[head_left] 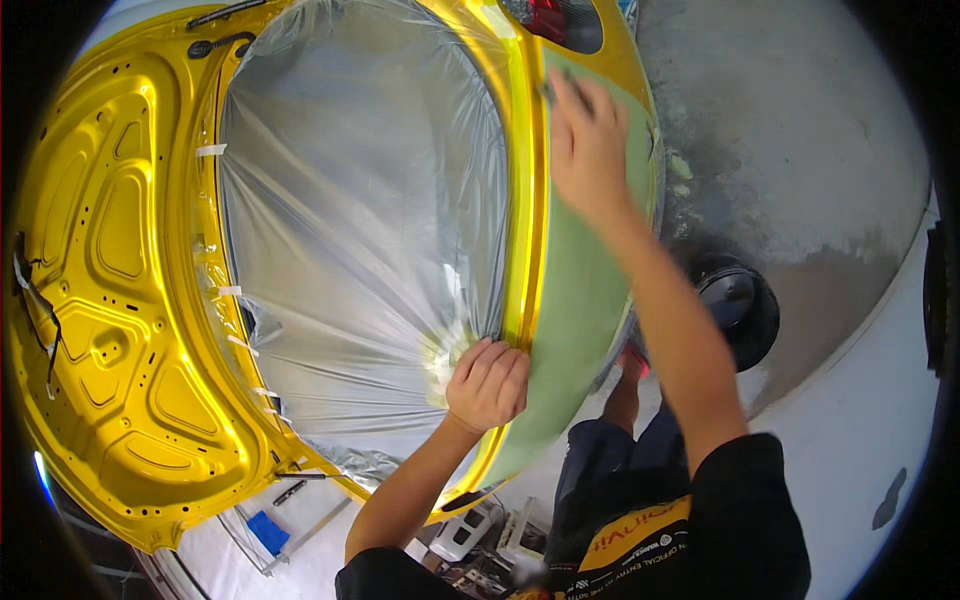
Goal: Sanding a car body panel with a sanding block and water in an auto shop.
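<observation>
A yellow car body with its rear hatch raised fills the view. A pale green, dull patch (580,290) runs along the car's rear panel beside the glossy yellow edge (527,200). My right hand (587,140) lies flat on the green patch near its top, pressing what looks like a small grey sheet; the hand is blurred. My left hand (489,384) curls over the yellow edge lower down, fingers bent against it. Clear plastic film (360,220) covers the opening to the left of both hands.
The raised yellow hatch lid (110,300) shows its ribbed inner side at the left. White tape strips (211,150) hold the film. A black round container (740,305) stands on the grey floor (800,130) at the right. My dark shirt and trousers are below.
</observation>
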Demonstrator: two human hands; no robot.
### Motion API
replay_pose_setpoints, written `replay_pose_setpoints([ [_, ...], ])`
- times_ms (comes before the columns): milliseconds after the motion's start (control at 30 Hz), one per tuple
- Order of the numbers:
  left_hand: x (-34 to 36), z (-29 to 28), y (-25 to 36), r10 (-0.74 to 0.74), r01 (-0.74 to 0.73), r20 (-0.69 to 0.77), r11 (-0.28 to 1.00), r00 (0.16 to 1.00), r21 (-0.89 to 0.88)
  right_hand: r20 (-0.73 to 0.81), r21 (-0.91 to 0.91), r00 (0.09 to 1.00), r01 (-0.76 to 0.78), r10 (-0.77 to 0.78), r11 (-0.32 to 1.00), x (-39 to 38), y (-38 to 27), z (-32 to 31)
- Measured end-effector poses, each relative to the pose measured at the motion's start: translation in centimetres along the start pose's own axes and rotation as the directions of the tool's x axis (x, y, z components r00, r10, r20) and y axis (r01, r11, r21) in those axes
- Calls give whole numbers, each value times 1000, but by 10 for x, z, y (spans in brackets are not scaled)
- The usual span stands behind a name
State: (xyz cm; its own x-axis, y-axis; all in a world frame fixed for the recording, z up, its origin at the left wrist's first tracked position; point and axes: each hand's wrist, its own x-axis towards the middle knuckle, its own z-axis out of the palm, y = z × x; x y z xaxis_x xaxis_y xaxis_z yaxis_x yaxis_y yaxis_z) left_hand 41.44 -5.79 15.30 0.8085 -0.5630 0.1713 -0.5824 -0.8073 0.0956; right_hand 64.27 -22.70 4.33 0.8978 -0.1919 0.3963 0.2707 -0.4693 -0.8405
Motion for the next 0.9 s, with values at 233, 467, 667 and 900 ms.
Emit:
replay_pose_setpoints([
  [233, -13, -4, -2, -18, 17, 59, 1000, 998, 16, 57, -12, 998, 16, -15, 1000, -76, -19, -8],
  [467, -15, -7, -3, -3, -1, 66, 998, 998, 63, 44, -18, 999, 5, -4, 1000, -98, -27, -13],
  [667, 2, 3, 1, 32, -34, 30, 998, 999, 55, -132, 33, 979, 159, -153, 987, 19, 21, 10],
  [900, -16, -5, -4, 0, -3, 80, 999, 997, 46, 30, 53, 999, 27, -29, 998, -99, -25, -11],
])
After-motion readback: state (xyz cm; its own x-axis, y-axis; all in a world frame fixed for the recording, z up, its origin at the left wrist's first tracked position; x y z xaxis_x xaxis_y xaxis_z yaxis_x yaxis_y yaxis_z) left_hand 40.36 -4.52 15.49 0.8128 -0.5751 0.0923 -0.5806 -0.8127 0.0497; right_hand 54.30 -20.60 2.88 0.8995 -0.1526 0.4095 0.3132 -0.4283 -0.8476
